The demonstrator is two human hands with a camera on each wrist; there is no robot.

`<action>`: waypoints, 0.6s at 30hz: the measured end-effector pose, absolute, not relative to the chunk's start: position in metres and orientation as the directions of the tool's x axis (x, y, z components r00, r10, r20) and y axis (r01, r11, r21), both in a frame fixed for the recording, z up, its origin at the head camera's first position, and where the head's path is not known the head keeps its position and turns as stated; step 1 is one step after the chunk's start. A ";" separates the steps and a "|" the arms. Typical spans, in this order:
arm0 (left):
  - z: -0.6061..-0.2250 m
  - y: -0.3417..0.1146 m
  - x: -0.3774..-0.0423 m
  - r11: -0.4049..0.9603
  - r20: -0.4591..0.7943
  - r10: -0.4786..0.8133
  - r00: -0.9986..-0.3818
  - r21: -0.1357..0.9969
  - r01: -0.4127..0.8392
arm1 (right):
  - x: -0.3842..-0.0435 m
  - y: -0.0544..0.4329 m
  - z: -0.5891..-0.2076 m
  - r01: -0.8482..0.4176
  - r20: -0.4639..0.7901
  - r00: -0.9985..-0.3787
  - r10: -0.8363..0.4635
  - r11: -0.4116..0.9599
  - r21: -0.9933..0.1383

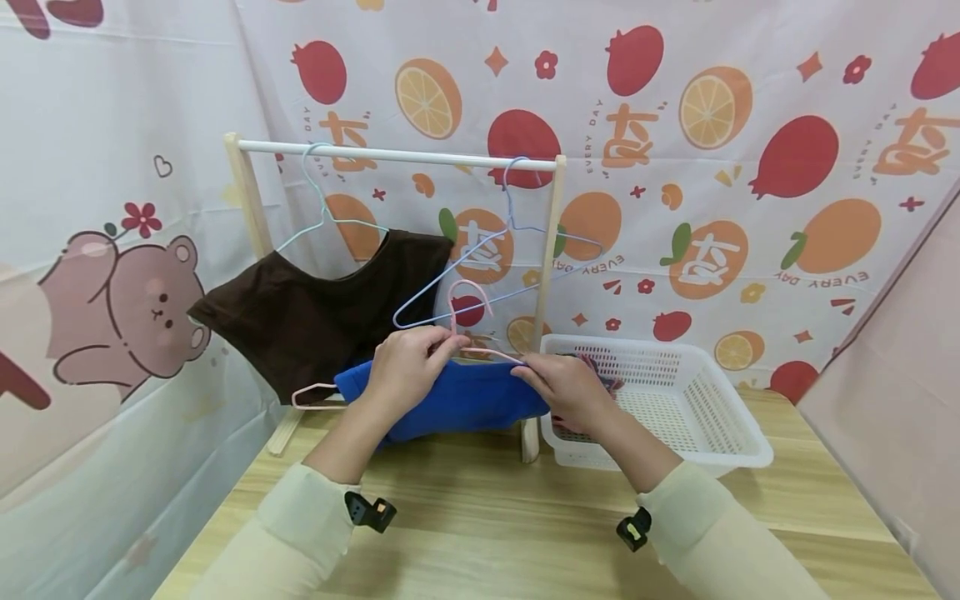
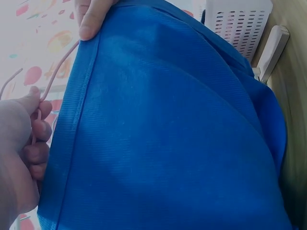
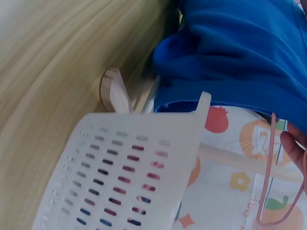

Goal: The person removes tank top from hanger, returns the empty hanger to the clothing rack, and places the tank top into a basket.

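Note:
My left hand (image 1: 408,367) grips a pink clothes hanger (image 1: 487,350) just below its hook. That hanger carries a blue garment (image 1: 465,400); its left end pokes out past the cloth. My right hand (image 1: 573,392) pinches the garment's right top edge, where the hanger's arm runs in. In the left wrist view, the right thumb (image 2: 91,24) presses on the hemmed edge of the cloth. The garment hangs in folds in the right wrist view, so its exact kind is hard to tell. Behind my hands, a dark brown sleeveless top (image 1: 322,308) hangs on a mint hanger (image 1: 322,208).
A wooden rack with a white rail (image 1: 405,156) stands on the wood-grain table (image 1: 480,517). From the rail's right end hangs a bare lavender hanger (image 1: 457,258). Beside the rack's right foot (image 1: 530,442), a white perforated basket (image 1: 720,417) holds dark and reddish cloth.

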State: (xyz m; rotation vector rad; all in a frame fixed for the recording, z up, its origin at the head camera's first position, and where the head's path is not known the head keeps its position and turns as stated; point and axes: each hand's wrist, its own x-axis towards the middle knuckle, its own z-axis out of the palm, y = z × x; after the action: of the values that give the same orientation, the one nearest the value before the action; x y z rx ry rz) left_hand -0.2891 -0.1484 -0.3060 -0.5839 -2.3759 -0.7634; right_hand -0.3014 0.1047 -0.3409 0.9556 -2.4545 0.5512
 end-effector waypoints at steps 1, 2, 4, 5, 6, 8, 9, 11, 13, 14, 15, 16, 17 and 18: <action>-0.306 -0.149 -0.289 0.740 0.632 0.226 -0.742 0.383 0.552 | -0.302 0.106 -0.341 -0.710 0.538 -0.655 -0.531 0.676 -0.196; -0.305 -0.149 -0.289 0.739 0.632 0.227 -0.741 0.384 0.553 | -0.302 0.108 -0.341 -0.715 0.539 -0.650 -0.536 0.671 -0.196; -0.306 -0.149 -0.289 0.737 0.631 0.231 -0.740 0.383 0.557 | -0.302 0.111 -0.341 -0.725 0.537 -0.646 -0.543 0.656 -0.209; -0.306 -0.150 -0.288 0.736 0.630 0.234 -0.741 0.383 0.558 | -0.302 0.113 -0.342 -0.727 0.534 -0.648 -0.543 0.649 -0.223; -0.306 -0.150 -0.287 0.736 0.628 0.237 -0.742 0.382 0.559 | -0.301 0.114 -0.342 -0.728 0.529 -0.652 -0.543 0.644 -0.236; -0.307 -0.150 -0.287 0.739 0.625 0.241 -0.742 0.377 0.558 | -0.300 0.117 -0.344 -0.727 0.519 -0.661 -0.542 0.633 -0.265; -0.307 -0.150 -0.286 0.741 0.624 0.243 -0.743 0.374 0.557 | -0.300 0.119 -0.344 -0.729 0.513 -0.663 -0.545 0.626 -0.277; -0.308 -0.151 -0.286 0.745 0.623 0.245 -0.742 0.369 0.556 | -0.298 0.121 -0.345 -0.727 0.503 -0.670 -0.545 0.617 -0.301; -0.308 -0.151 -0.286 0.746 0.627 0.247 -0.739 0.364 0.558 | -0.298 0.123 -0.346 -0.728 0.500 -0.672 -0.546 0.610 -0.313; -0.308 -0.151 -0.286 0.744 0.627 0.250 -0.738 0.363 0.560 | -0.298 0.123 -0.346 -0.728 0.500 -0.673 -0.546 0.609 -0.315; -0.308 -0.151 -0.286 0.743 0.626 0.252 -0.738 0.363 0.562 | -0.298 0.124 -0.346 -0.727 0.501 -0.673 -0.544 0.610 -0.314; -0.308 -0.151 -0.285 0.744 0.626 0.254 -0.737 0.360 0.563 | -0.299 0.125 -0.347 -0.726 0.504 -0.673 -0.542 0.612 -0.312; -0.307 -0.151 -0.285 0.746 0.624 0.256 -0.738 0.358 0.562 | -0.299 0.127 -0.347 -0.728 0.509 -0.669 -0.541 0.614 -0.305; -0.307 -0.152 -0.285 0.748 0.621 0.259 -0.740 0.356 0.560 | -0.300 0.128 -0.348 -0.730 0.514 -0.667 -0.540 0.614 -0.301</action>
State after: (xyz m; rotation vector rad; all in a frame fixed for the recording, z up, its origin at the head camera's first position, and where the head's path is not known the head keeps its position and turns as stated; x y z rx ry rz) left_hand -0.2852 -0.1517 -0.3066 -0.6154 -2.3955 -0.7267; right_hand -0.2998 0.1276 -0.3477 1.0164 -2.4680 0.7020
